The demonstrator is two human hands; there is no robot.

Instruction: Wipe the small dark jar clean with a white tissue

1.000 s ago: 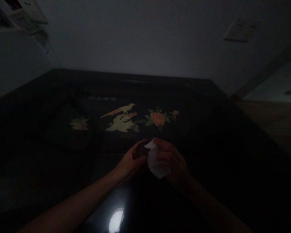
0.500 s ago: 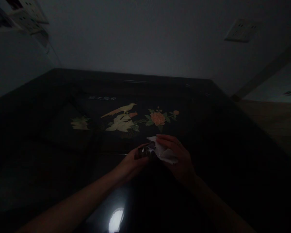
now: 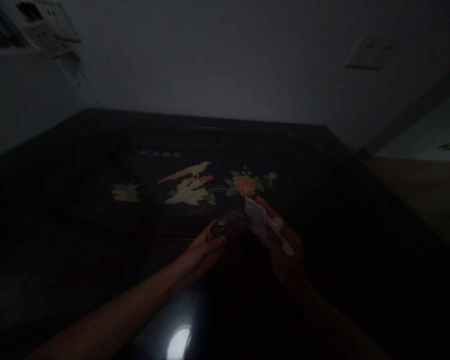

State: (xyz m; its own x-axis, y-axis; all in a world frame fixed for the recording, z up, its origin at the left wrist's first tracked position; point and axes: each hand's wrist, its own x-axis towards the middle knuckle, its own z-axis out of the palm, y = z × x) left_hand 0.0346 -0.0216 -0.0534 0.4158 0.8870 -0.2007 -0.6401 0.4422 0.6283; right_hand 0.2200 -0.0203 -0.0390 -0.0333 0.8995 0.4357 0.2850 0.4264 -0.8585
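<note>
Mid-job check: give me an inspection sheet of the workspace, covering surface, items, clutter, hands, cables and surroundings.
Surface: black tabletop, glossy, with a bird design, a flower design and a bright reflection near the bottom edge
Job's things: dark shiny object, too dim to identify; white crumpled sheet, tissue-like
Clutter: nothing seen
Hands: left hand holds the dark shiny object; right hand holds the white crumpled sheet
Cables: possible thin cord below the left sockets, unclear
Surroundings: dim light; pale wall behind, right socket plate
</note>
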